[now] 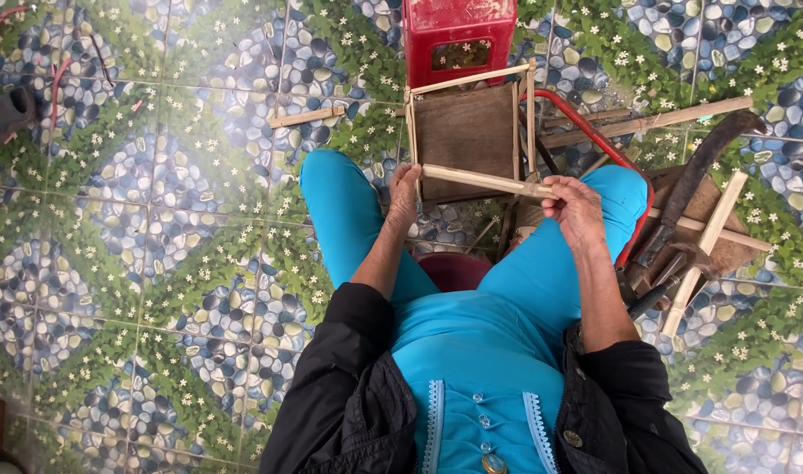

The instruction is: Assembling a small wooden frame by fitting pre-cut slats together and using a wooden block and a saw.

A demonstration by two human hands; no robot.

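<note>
Bamboo strip [480, 180]: long axis left–right, spanning both hands; left hand [404, 195] pinching left end, right hand [573, 204] closed on right end.

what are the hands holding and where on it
Both hold a small square frame of pale bamboo sticks: the left hand at its near left corner, the right hand pinching the right end of its near crossbar.

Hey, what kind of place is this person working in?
Probably a home floor or porch used as a small craft workspace. It has a patterned tile floor, a red plastic stool, loose wooden sticks, and a wooden frame held by the left hand and right hand.
</note>
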